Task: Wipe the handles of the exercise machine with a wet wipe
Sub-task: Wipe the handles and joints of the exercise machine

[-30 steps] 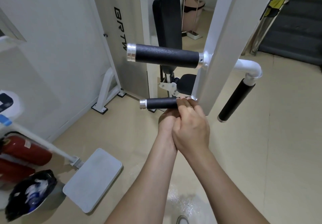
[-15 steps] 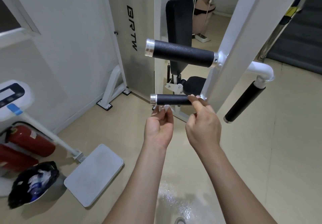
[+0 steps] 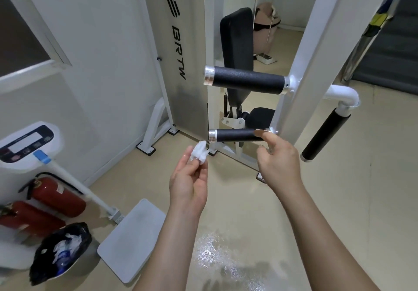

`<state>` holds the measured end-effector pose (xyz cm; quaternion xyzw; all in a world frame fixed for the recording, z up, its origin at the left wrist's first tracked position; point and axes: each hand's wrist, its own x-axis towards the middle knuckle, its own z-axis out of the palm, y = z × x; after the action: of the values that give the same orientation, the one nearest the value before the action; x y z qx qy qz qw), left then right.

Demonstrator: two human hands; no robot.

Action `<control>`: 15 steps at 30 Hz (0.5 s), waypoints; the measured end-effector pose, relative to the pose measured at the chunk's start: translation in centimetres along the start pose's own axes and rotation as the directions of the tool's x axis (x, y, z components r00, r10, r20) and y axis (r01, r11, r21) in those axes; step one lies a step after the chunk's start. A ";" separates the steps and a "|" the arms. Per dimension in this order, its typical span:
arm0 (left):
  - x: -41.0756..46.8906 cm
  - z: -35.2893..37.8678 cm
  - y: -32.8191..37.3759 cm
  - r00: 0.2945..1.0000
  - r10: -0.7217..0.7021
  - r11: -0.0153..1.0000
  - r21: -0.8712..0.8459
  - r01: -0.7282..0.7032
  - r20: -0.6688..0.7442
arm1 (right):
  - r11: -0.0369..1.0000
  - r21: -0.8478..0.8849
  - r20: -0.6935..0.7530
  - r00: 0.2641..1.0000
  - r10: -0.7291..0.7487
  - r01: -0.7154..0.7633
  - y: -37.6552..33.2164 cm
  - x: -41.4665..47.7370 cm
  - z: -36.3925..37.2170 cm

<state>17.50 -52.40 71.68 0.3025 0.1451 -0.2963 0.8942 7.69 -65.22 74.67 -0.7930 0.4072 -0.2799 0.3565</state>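
Note:
The white exercise machine carries three black handles: an upper horizontal handle point(image 3: 246, 80), a lower horizontal handle point(image 3: 235, 135) and a slanted handle point(image 3: 325, 137) at the right. My left hand point(image 3: 188, 182) pinches a crumpled white wet wipe point(image 3: 200, 154) just below and left of the lower handle's chrome end. My right hand point(image 3: 278, 164) is in front of that handle's inner end, index finger extended near it, other fingers loosely curled, holding nothing.
A weighing scale point(image 3: 133, 238) with its column stands on the floor at left. Two red fire extinguishers point(image 3: 58, 198) lie beside it. A bin with a black bag point(image 3: 58, 252) holds rubbish at lower left. A wet patch point(image 3: 217, 254) shines on the floor.
My hands have come apart from the lower handle. The left hand has moved down and left with the wipe, and the right has drawn back slightly.

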 end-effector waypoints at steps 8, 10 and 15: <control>-6.1 1.9 2.7 0.949 0.044 0.838 0.505 -0.205 0.313 | 0.787 0.541 0.532 0.845 -0.046 -0.298 -4.2 -5.3 -1.4; -7.0 2.0 2.5 0.936 0.039 0.767 0.590 -0.252 0.349 | 0.780 0.585 0.416 0.908 -0.054 -0.222 -4.3 -6.1 -1.6; -8.5 2.7 0.6 0.893 -0.040 0.635 0.701 -0.325 0.449 | 0.648 0.687 0.331 0.935 0.126 -0.330 -3.1 -7.4 -4.4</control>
<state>11.46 -49.96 77.72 0.5882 -0.2156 -0.3139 0.7134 2.03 -59.15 78.56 -0.5540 0.3092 -0.2681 0.7250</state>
